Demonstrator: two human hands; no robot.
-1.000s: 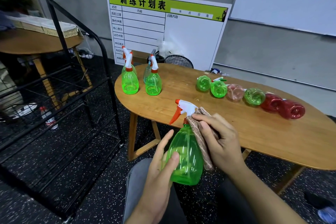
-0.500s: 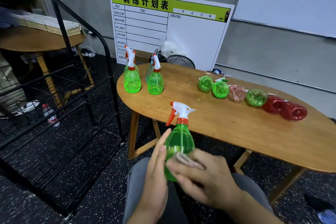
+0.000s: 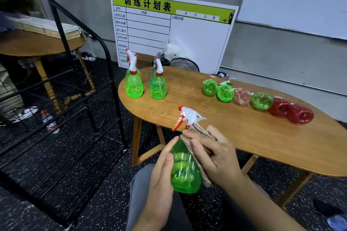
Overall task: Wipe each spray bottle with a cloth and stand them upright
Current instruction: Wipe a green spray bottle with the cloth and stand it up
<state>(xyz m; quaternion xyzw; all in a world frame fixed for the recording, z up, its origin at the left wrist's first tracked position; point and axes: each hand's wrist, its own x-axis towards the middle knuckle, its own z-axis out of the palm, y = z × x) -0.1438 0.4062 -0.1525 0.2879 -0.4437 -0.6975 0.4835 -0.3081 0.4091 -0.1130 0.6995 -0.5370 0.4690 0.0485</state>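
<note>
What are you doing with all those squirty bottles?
A person is cleaning them one at a time. The left hand holds a green spray bottle above the lap, and the right hand presses a brownish cloth against its side and neck. On the wooden table, some green bottles stand upright at the far left. Six more, green, pink and red, lie in a row waiting their turn.
</note>
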